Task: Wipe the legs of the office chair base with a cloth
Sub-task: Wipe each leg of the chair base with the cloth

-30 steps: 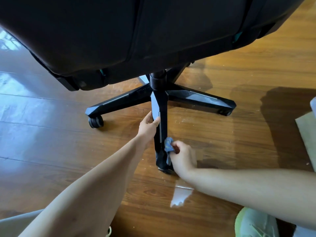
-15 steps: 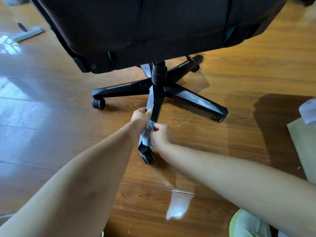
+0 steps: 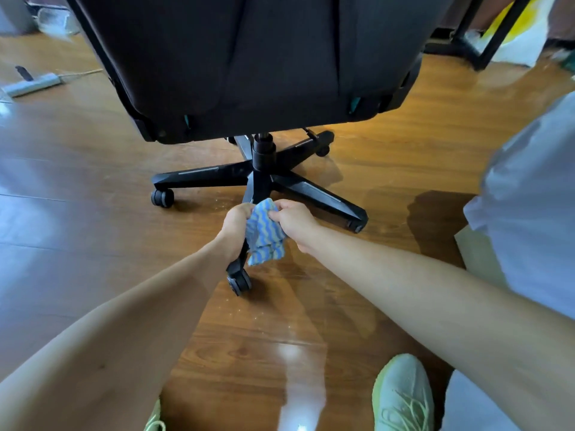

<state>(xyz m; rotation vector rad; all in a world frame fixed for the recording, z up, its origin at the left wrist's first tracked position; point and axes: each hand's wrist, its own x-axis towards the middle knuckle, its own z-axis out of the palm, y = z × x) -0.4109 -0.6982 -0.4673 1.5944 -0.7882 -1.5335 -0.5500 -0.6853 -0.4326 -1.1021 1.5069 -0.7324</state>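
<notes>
Right hand (image 3: pixel 292 223) pinches the blue-striped cloth (image 3: pixel 264 234). Left hand (image 3: pixel 238 225), which a second ago steadied the near leg (image 3: pixel 236 267), now grips the cloth too. Cloth has risen from the caster (image 3: pixel 239 283) end toward the hub (image 3: pixel 263 160), spread open over the leg, probably a re-grip before the next stroke.

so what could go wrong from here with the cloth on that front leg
1. The chair stands on wheels on a glossy wood floor. With the left hand gripping the near leg and the right hand pinching the cloth, a hard wipe may roll or swivel the base.
2. The cloth's loose end hangs just above the near caster and could snag there.
</notes>
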